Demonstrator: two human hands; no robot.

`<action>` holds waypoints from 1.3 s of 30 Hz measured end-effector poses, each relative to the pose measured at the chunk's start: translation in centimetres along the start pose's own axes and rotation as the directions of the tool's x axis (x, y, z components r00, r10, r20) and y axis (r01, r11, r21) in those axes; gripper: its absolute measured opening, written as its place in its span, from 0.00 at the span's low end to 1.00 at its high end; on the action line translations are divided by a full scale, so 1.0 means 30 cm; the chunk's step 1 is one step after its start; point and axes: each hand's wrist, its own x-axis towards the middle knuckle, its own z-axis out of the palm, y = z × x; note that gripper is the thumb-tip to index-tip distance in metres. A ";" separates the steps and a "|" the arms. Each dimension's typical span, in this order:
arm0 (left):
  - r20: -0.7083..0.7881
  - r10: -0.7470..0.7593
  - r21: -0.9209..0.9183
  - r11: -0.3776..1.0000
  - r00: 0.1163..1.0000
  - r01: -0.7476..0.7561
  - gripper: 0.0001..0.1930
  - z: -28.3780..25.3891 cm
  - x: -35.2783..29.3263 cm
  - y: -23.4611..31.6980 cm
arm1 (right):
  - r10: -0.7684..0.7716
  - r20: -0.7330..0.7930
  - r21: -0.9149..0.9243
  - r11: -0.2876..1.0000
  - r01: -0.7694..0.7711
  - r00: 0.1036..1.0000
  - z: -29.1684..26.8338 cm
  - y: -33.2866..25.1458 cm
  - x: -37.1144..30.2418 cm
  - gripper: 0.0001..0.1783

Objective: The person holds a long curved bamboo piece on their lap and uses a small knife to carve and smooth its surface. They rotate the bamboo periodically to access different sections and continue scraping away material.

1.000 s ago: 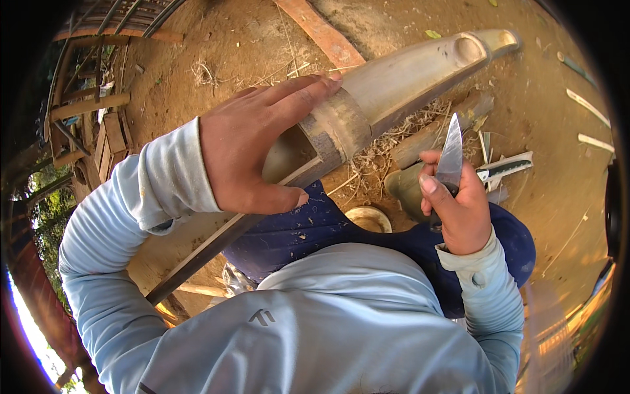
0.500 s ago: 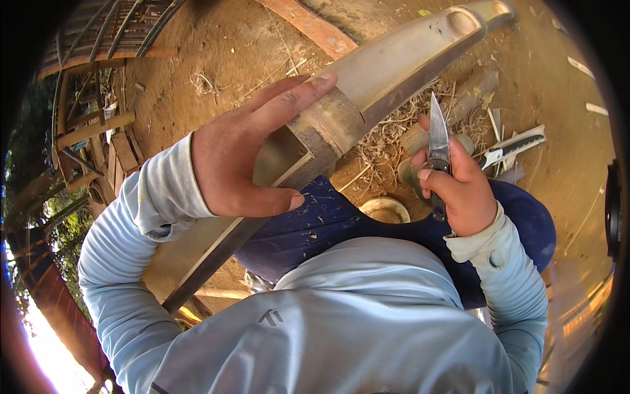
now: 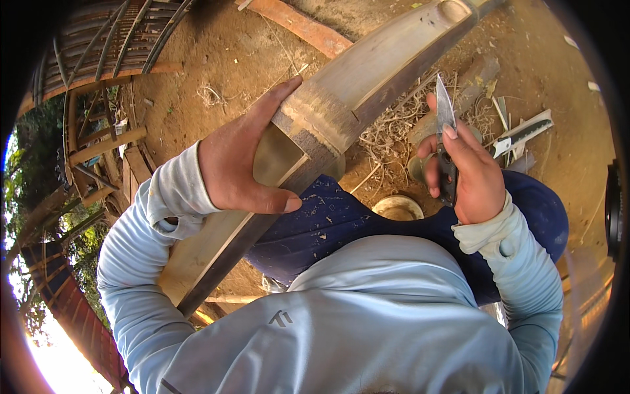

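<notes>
A thick bamboo pole, with a long strip of its wall cut away, slants from lower left up to the far right across my lap. My left hand grips it just below a raised node, thumb on the near side and fingers over the far side, partly hidden. In my right hand, to the right of the bamboo and apart from it, is a small knife. Its pointed blade aims away from me, and my thumb presses near the blade's base.
Thin shavings litter the dirt floor beyond my knees. A larger knife with a black and white handle lies to the right. A round pale piece rests between my legs. A reddish board lies far off; wooden framing stands at left.
My right thumb has moved up from the knife's handle to the blade's base. My left fingers have slipped back off the node toward its far edge. The whole view has shifted slightly.
</notes>
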 end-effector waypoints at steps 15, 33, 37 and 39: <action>0.021 0.030 -0.001 1.000 0.999 -0.030 0.62 0.004 0.000 -0.002 | -0.017 -0.007 -0.118 0.993 0.016 1.000 0.008 0.009 -0.009 0.28; 0.028 0.009 -0.038 0.999 1.000 -0.007 0.63 0.005 0.002 -0.002 | -0.015 -0.020 -0.157 0.987 0.012 1.000 0.008 0.015 -0.004 0.32; 0.011 0.062 -0.008 0.998 0.998 -0.062 0.63 0.008 0.007 -0.012 | -0.008 -0.009 -0.165 0.986 0.007 1.000 0.004 0.013 -0.003 0.33; 0.011 0.064 0.001 0.998 0.998 -0.064 0.63 0.007 0.006 -0.010 | -0.010 -0.010 -0.161 0.987 0.008 1.000 0.005 0.013 -0.004 0.33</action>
